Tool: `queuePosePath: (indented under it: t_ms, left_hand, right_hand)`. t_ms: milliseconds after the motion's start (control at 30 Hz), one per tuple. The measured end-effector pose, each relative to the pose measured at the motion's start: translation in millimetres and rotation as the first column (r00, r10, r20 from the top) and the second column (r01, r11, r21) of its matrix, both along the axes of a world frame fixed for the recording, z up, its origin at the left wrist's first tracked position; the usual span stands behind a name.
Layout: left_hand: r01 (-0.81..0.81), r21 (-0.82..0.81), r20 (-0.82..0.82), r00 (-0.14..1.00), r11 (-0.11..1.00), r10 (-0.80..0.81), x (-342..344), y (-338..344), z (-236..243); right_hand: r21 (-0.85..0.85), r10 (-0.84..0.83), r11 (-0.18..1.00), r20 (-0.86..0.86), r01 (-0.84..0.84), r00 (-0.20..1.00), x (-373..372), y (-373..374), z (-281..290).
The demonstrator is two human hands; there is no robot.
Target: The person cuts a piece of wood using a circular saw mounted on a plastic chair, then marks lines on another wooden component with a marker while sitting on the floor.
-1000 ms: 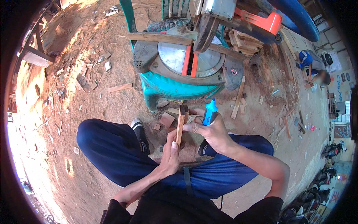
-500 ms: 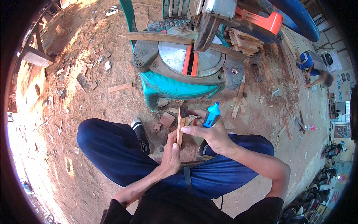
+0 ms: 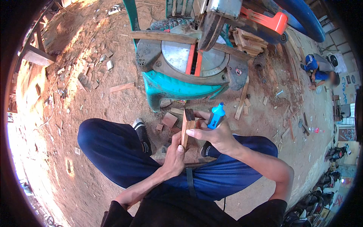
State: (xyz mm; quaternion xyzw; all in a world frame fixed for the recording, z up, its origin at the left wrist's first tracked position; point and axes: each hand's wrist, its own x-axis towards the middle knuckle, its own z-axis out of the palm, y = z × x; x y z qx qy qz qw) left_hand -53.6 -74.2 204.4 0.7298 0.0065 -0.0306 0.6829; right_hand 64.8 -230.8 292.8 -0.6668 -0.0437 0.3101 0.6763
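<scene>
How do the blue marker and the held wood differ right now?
Colour: the blue marker is bright blue with a darker tip; the held wood is brown, nearly black at its far end.
Grip: the marker is in the right hand alone; the wood is held by that hand and the left hand.
Both are elongated, their far ends pointing away from the person.

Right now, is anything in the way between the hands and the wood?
Nothing visible: the left hand and right hand both touch the wood. The marker, also in the right hand, stands to its right.
</scene>
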Motion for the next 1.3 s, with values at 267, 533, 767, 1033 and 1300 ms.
queuePosePath:
  t_ms: [267, 533, 767, 1033, 1300]
  left_hand:
    - [0.174, -0.039, 0.015, 0.985, 0.984, -0.174, 3, 10, 5]
    - [-0.141, -0.205, 0.130, 0.977, 0.969, 0.169, 31, 43, 78]
    - [-0.228, -0.069, 0.033, 0.972, 0.971, 0.231, 45, 9, 107]
    - [-0.385, -0.345, -0.233, 0.918, 0.856, 0.320, 62, 22, 78]
    - [-0.330, -0.458, -0.349, 0.921, 0.825, 0.174, 73, 52, 91]
  right_hand:
    - [-0.050, 0.091, 0.995, 0.045, -0.089, 0.995, 2, -3, 9]
    - [-0.215, 0.134, 0.977, 0.553, -0.014, 0.822, 6, -11, 30]
    - [-0.155, 0.070, 0.985, 0.773, 0.081, 0.630, -1, -3, 21]
    - [-0.273, 0.055, 0.961, 0.350, 0.046, 0.935, 9, -2, 38]
    - [-0.163, 0.049, 0.987, 0.261, -0.006, 0.964, 12, -2, 37]
